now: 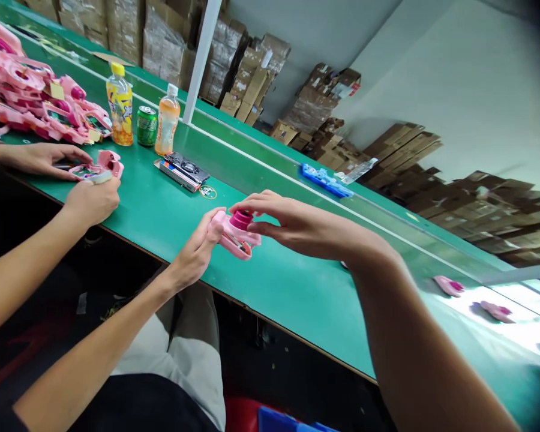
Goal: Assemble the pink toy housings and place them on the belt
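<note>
A light pink plastic toy camera (236, 243) with a dark pink lens barrel (241, 220) is held above the green table. My left hand (197, 250) grips its left side, thumb on top. The fingers of my right hand (282, 221) are closed around the dark pink barrel from the right and above. Part of the toy's lower side is open, with something light inside that is too small to make out.
A co-worker's hands (87, 195) hold another pink piece at the left, near a pile of pink parts (31, 90). Bottles (166, 120), a green can (146, 126) and a black item on a box (184, 171) stand beyond. Pink pieces (497, 311) lie far right.
</note>
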`<state>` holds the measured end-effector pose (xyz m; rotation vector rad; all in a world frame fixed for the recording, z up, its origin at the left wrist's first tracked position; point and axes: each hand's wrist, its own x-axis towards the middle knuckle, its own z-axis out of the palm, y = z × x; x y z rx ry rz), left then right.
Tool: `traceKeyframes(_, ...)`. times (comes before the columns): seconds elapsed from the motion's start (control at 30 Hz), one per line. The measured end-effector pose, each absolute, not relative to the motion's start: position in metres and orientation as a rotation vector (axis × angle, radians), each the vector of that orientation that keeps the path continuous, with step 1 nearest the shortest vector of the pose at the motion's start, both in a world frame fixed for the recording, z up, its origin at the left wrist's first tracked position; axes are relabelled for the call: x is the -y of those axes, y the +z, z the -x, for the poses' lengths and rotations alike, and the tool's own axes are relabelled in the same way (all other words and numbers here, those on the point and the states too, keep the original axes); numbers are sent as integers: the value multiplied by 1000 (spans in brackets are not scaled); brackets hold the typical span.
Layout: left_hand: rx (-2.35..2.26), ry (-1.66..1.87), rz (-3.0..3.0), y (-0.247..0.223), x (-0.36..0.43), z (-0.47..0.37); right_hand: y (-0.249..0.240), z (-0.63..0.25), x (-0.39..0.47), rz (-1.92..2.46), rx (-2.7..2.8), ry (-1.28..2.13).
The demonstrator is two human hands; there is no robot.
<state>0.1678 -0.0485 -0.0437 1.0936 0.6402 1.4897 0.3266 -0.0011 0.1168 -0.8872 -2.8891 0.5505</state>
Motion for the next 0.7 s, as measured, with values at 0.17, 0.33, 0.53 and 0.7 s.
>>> traceKeyframes(0.17, -507, 1659, -839, -43, 43, -176, 80, -327, 25, 1263, 2280, 316)
traceKeyframes(0.33, -569, 1680, -802, -48, 43, -194, 20, -317, 54, 1255, 1993, 390)
traceKeyframes(0.53, -644, 1744, -628, -60, 37, -212, -29, -304, 44, 1186, 1560, 750)
traceKeyframes(0.7, -684, 1739, -663, -68, 34, -212, -47, -303, 40, 1237, 1628, 405)
